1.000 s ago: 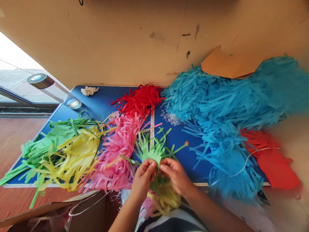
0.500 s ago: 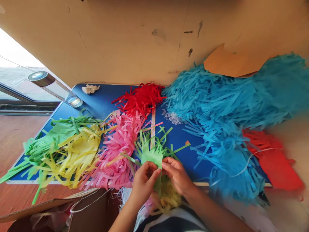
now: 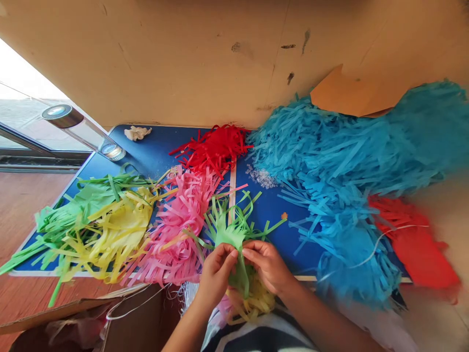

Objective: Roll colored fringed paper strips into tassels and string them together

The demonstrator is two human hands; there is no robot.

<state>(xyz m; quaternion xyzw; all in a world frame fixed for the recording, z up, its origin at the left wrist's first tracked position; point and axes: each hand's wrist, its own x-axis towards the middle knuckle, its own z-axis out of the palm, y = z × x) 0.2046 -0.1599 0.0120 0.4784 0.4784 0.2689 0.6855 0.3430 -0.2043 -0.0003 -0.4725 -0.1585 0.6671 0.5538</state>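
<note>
Both hands meet at the front edge of the blue table, pinching a piece of light green fringed tissue paper (image 3: 230,232). My left hand (image 3: 217,271) grips its near edge from the left, thumb against fingers. Close beside it, my right hand (image 3: 267,266) is closed on the right side of the same edge. The paper's cut strips fan out away from me over the table, and a green flap hangs down between the hands. Below, yellow fringed paper (image 3: 252,305) lies on my lap. Pink fringed paper (image 3: 183,230) is just left of the green piece.
A large pile of blue fringed paper (image 3: 348,146) covers the right side, with red paper (image 3: 421,244) beside it. Yellow (image 3: 124,225) and green fringes (image 3: 84,205) lie left, red fringes (image 3: 216,146) behind. A clear bottle (image 3: 86,132) stands back left; a cardboard box (image 3: 135,318) is below.
The near edge of the green paper is now gathered narrower between my fingers, and a green flap hangs lower beneath them. My hands have barely shifted.
</note>
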